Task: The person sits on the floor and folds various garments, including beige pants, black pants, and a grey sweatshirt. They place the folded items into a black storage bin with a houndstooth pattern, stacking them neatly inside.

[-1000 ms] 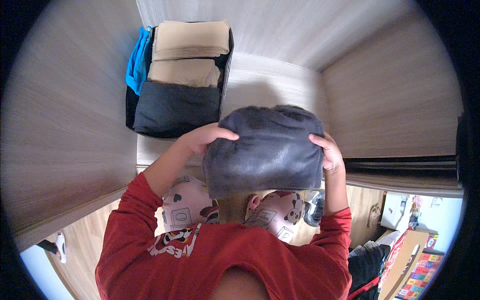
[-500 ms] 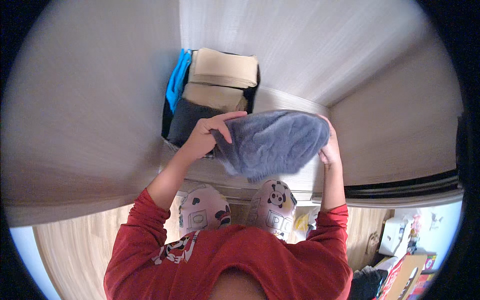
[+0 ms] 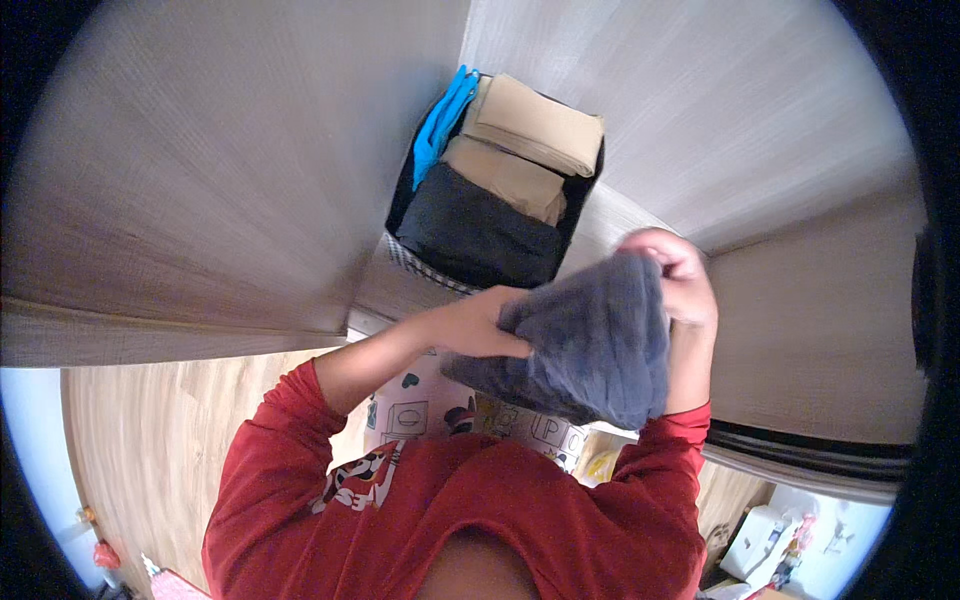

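Note:
A soft, fuzzy grey garment point(image 3: 595, 340) hangs bunched in front of my body, held between both hands. My left hand point(image 3: 485, 322) grips its left side, thumb across the front. At its upper right corner my right hand point(image 3: 675, 272) is closed on the edge, slightly blurred. Beyond them stands a black fabric storage box point(image 3: 400, 215) with a checked front. Folded beige cloth point(image 3: 535, 125) fills its far part, a second beige piece point(image 3: 505, 178) lies in the middle, and a folded black cloth point(image 3: 480, 225) is nearest me. Blue cloth point(image 3: 443, 125) is tucked along its left wall.
Light wood-grain cabinet panels rise on the left point(image 3: 210, 170), at the back point(image 3: 720, 110) and on the right point(image 3: 815, 330). Wooden floor point(image 3: 190, 440) shows behind me. A white box-shaped item point(image 3: 755, 540) stands at the lower right.
The grey garment has gone from spread wide to more bunched, and has come lower and closer to my body. My hands are nearer together. The view has turned, shifting the box rightward.

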### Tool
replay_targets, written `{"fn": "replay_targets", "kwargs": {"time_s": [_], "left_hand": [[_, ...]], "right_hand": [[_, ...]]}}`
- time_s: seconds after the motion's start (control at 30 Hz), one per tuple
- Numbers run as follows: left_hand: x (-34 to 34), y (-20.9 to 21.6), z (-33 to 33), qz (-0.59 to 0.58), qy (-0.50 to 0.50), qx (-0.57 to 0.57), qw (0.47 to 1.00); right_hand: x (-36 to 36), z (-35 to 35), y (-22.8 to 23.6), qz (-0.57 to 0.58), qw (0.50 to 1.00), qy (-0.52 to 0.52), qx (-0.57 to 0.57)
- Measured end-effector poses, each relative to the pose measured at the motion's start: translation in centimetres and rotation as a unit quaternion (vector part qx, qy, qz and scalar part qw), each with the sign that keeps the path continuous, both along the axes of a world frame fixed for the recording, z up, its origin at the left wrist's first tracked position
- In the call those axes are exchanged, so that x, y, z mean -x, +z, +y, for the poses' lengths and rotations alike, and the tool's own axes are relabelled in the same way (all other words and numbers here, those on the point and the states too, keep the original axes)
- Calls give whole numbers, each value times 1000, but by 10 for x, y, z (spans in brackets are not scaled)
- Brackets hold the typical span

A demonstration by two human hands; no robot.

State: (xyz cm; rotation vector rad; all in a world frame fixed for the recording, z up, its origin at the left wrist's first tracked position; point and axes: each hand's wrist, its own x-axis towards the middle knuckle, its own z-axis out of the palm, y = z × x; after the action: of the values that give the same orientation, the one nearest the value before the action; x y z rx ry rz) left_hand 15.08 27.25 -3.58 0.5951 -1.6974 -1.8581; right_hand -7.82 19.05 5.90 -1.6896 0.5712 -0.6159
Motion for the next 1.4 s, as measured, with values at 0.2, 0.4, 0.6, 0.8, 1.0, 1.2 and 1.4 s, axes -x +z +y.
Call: {"fn": "replay_targets", "kwargs": {"time_s": [0.2, 0.4, 0.6, 0.8, 1.0, 1.2, 1.4], "left_hand": [[8, -15, 4, 120, 101, -127, 979], [13, -30, -21, 168, 270, -306, 897], [22, -23, -27, 23, 279, -194, 940], [-29, -12, -89, 60, 396, -45, 915], [-92, -66, -172, -346, 591, 260, 681], [-74, -102, -178, -397, 494, 247, 734], [-78, -110, -171, -283, 602, 226, 712]], "right_hand": [[7, -4, -118, -470, 778, -201, -366], [29, 36, -139, -430, 779, -199, -409], [52, 13, -151, -104, 861, -241, -435], [56, 6, -120, -159, 881, -241, -374], [53, -12, -59, 0, 942, -297, -157], [32, -51, 17, 125, 965, -201, 113], [-39, -108, 67, 216, 828, -66, 513]]}}
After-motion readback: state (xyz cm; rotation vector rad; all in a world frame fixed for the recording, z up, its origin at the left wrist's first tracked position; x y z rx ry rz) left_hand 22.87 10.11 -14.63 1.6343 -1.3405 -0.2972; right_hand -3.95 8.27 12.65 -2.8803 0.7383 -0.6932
